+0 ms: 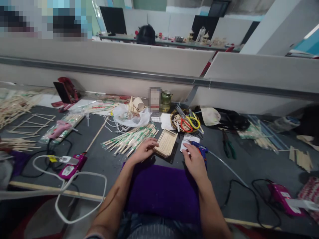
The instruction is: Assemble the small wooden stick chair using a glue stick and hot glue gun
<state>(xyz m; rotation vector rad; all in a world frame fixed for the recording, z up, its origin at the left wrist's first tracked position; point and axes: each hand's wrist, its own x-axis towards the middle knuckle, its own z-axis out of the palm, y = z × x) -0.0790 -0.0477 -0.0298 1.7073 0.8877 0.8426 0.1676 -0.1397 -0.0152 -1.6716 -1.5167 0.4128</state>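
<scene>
A small rectangular tray of wooden sticks (166, 143) lies on the dark table in front of me, with a raised rim of stacked sticks. My left hand (145, 150) is at its left side, fingertips at the rim and fingers slightly bent and apart. I cannot tell whether they press on it. To the right, my right hand (194, 160) hovers with thumb and forefinger apart. Just beyond it is a blue glue gun (203, 150), its handle partly hidden by that hand. A white paper piece (184, 143) lies under the gun's nozzle.
Wrapped chopsticks (133, 138) are spread left of the tray. Scissors (184, 124) rest in a round basket behind it. Pliers (228, 146) lie right. A pink glue gun (59, 128), magenta power strips (72, 166) and loose cables occupy the sides. A purple cloth (163, 192) covers my lap.
</scene>
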